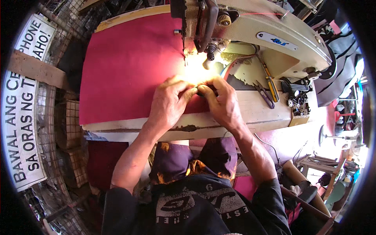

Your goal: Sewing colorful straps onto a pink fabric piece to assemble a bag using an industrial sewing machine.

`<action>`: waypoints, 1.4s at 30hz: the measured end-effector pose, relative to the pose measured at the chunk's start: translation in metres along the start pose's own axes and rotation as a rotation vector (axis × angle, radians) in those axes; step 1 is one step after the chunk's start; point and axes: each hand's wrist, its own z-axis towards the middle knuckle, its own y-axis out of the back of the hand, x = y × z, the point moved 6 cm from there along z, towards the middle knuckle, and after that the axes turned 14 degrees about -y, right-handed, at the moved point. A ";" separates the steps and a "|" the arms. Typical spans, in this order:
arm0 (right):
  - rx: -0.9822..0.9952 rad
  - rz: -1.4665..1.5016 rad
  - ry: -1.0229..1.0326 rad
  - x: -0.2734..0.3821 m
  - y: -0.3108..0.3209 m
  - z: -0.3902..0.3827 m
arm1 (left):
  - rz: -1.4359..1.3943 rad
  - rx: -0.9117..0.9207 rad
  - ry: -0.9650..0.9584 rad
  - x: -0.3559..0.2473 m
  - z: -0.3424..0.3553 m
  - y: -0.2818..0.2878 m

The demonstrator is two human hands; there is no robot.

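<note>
My left hand (169, 102) and right hand (221, 100) met on the worn wooden bench (250, 113), fingers pinched together on a small dark piece (206, 90) under the sewing machine (258, 35) lamp. Red cloth (129, 66) covered the bench's left half; screwdriver (270, 84) and snips (264, 95) lay right, wire mesh (70, 129) behind.

A cream-coloured industrial sewing machine (270, 35) fills the upper right of the frame, a yellow knurled knob (224, 18) near its top; right of centre a yellow-handled screwdriver (271, 84) lies just beside dark thread snips (264, 95) on the worn pale wooden surface (258, 111); further right sits a small cluster of metal bobbins (296, 103); a white sign with black lettering (17, 125) hangs on wire mesh (70, 117) along the left edge; wooden furniture (319, 162) stands at the lower right.
</note>
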 end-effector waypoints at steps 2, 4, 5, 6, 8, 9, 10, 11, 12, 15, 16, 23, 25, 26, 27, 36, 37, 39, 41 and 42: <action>-0.114 -0.107 0.172 0.007 -0.009 0.008 | 0.209 -0.023 -0.126 -0.001 0.012 0.009; -0.091 -0.145 0.145 0.006 -0.015 0.019 | 0.213 0.018 -0.157 0.005 0.025 0.013; -0.043 -0.204 0.096 0.004 -0.018 0.024 | 0.222 0.050 -0.167 0.009 0.030 0.014; -0.002 -0.136 -0.005 -0.001 -0.017 0.031 | 0.152 0.078 -0.136 0.016 0.034 0.016; -0.027 -0.244 0.121 0.006 -0.008 0.036 | 0.050 0.114 -0.097 0.027 0.039 0.016; 0.005 -0.397 0.210 0.009 -0.008 0.036 | -0.051 0.129 -0.043 0.035 0.040 0.015; 0.009 -0.442 0.310 0.013 -0.002 0.035 | -0.002 0.157 0.004 0.042 0.041 0.016; 0.012 -0.437 0.288 0.010 0.002 0.036 | -0.017 0.170 -0.019 0.045 0.042 0.016; -0.053 -0.504 0.384 0.012 0.006 0.033 | -0.223 0.131 0.073 0.053 0.041 0.016; -0.152 -0.549 0.539 0.014 0.006 0.023 | -0.389 0.110 0.201 0.067 0.039 0.015; -0.185 -0.586 0.610 0.015 0.003 0.018 | -0.338 0.138 0.209 0.070 0.039 0.015; -0.202 -0.559 0.722 0.021 -0.004 0.001 | -0.409 0.062 0.232 0.079 0.031 0.014; -0.190 -0.575 0.726 0.023 -0.003 0.000 | -0.428 0.063 0.249 0.080 0.030 0.013; -0.169 -0.576 0.729 0.024 -0.003 0.000 | -0.444 0.046 0.231 0.080 0.030 0.013; -0.131 -0.591 0.737 0.024 -0.005 -0.001 | -0.439 0.016 0.240 0.081 0.030 0.015; -0.150 -0.558 0.732 0.024 -0.006 -0.003 | -0.396 0.061 0.233 0.082 0.028 0.016; -0.142 -0.558 0.726 0.024 -0.007 -0.002 | -0.390 0.097 0.232 0.082 0.028 0.015; -0.161 -0.548 0.731 0.025 -0.006 -0.002 | -0.402 0.061 0.246 0.083 0.027 0.015; -0.162 -0.552 0.729 0.025 -0.006 -0.002 | -0.415 0.025 0.260 0.084 0.025 0.015; -0.164 -0.552 0.723 0.025 -0.006 -0.001 | -0.400 0.016 0.259 0.084 0.025 0.016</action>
